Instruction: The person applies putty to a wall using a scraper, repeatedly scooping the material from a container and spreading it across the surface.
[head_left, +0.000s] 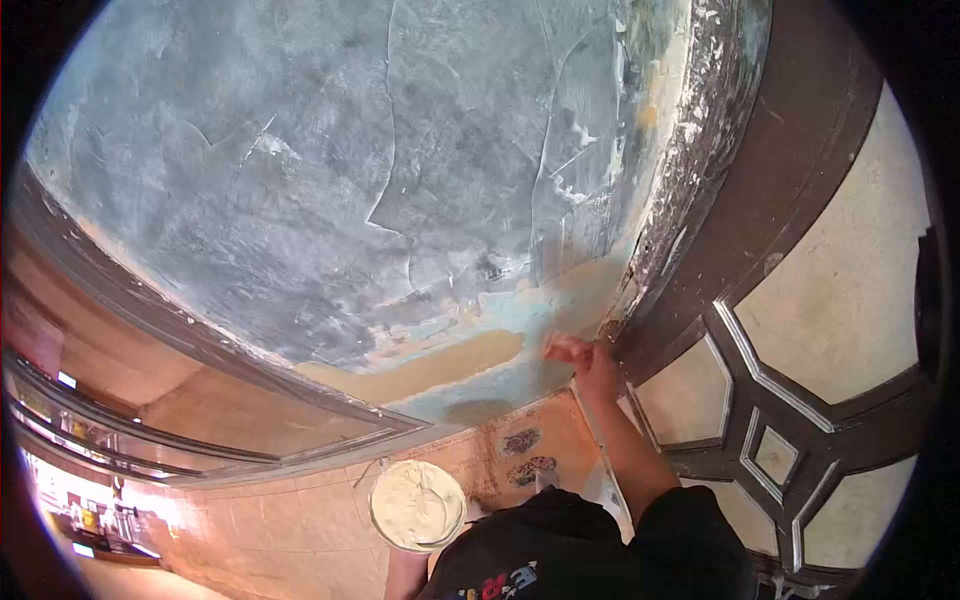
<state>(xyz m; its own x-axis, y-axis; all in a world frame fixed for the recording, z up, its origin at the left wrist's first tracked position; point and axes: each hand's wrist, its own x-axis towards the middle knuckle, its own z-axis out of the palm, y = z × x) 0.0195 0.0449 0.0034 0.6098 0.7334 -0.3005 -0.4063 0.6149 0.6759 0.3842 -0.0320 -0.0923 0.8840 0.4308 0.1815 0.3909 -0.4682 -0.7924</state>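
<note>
My right hand (580,360) is up against the lower right part of the wall panel (300,180), with its fingers curled. Motion blur smears the fingertips, and what they grip cannot be made out. Beside it runs a tan smooth band (440,368) over pale blue patches. Low in view, my left forearm (405,575) reaches up to a round bucket (418,505) of thick cream-coloured paste. The bucket hides my left hand, which seems to hold it up from below. A thin wire handle stands out at the bucket's upper left side.
Dark wooden framing (770,170) with cream panels and silvery trim borders the wall on the right. A chipped edge strip (690,140) runs beside the panel. At the left are a brown ledge (200,380) and a bright area with small objects. Tiled floor (270,520) lies below.
</note>
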